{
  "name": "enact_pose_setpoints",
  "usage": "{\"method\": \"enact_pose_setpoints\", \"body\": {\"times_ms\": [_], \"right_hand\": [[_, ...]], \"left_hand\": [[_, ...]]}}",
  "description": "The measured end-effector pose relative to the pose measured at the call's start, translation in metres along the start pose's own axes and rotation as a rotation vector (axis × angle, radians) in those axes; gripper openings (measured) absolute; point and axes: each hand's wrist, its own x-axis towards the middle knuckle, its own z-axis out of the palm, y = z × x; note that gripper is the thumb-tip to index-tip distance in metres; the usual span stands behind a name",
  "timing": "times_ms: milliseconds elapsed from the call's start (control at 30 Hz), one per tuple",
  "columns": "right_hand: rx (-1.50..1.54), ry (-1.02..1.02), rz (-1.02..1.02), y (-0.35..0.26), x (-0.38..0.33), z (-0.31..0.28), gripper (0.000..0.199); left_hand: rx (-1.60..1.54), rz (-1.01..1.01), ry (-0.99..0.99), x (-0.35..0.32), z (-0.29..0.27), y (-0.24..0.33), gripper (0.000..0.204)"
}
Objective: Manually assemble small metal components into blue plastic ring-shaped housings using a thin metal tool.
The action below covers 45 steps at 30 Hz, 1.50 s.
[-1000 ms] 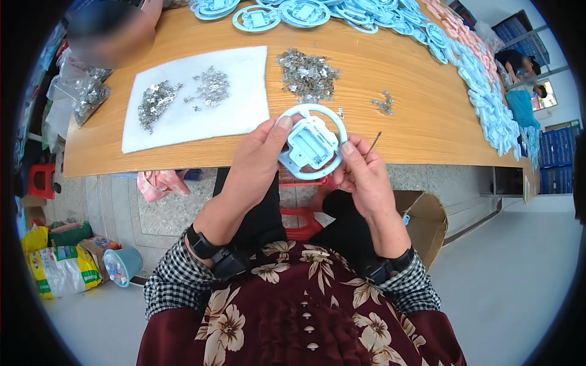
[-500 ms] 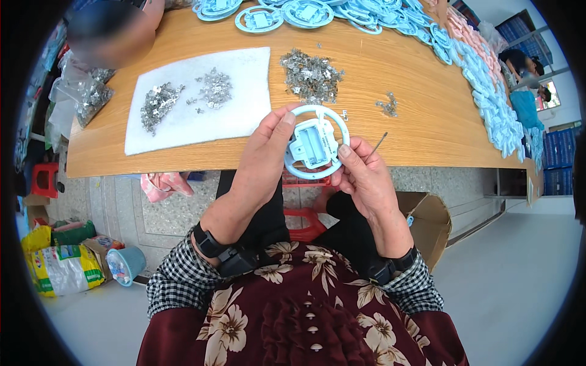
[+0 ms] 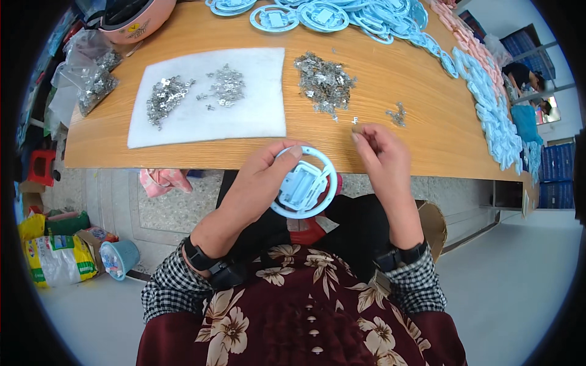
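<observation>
My left hand (image 3: 256, 180) grips the upper left rim of a light blue plastic ring (image 3: 300, 186), which has a boxy recess in its middle. The ring is tilted just off the table's front edge, above my lap. My right hand (image 3: 387, 161) is over the table edge, thumb and forefinger drawn together. At their tips is a small silver metal piece (image 3: 355, 121); whether they grip it, I cannot tell. Beyond lies a heap of similar metal pieces (image 3: 326, 84), with a smaller cluster (image 3: 398, 114) to the right.
A white foam sheet (image 3: 204, 131) on the wooden table (image 3: 427, 143) carries two metal-piece piles. Blue rings (image 3: 323, 16) are heaped at the far side; blue parts (image 3: 488, 116) line the right edge. A pink helmet (image 3: 137, 24) and bagged metal pieces (image 3: 97, 88) sit far left.
My right hand has left the ring and moved forward to the small metal piece; the thin dark rod it held no longer shows. My left hand has lowered and tilted the ring.
</observation>
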Motion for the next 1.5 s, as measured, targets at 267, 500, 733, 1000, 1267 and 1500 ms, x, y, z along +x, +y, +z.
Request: {"method": "enact_pose_setpoints", "body": {"times_ms": [267,500,733,1000,1267,1500], "right_hand": [[-0.410,0.097,-0.186,-0.013,0.039,0.031,0.016],[-0.138,-0.042,0.042,-0.018,0.034,0.020,0.021],[0.438,-0.191,0.067,-0.025,0.009,0.002,0.018],[0.191,-0.262,-0.220,-0.056,-0.002,-0.021,0.029],[0.258,-0.162,-0.049,-0.047,-0.013,-0.021,0.023],[0.609,-0.279,0.130,-0.036,-0.014,-0.010,0.024]], "left_hand": [[-0.062,0.026,-0.065,0.000,-0.002,0.001,0.028],[-0.001,0.026,-0.094,0.007,-0.008,0.002,0.021],[-0.004,0.031,-0.088,0.014,-0.005,0.000,0.020],[0.271,0.077,-0.144,0.017,0.010,0.007,0.022],[0.288,0.149,-0.090,0.019,0.018,0.000,0.020],[0.278,0.219,-0.075,0.019,0.020,-0.006,0.019]]}}
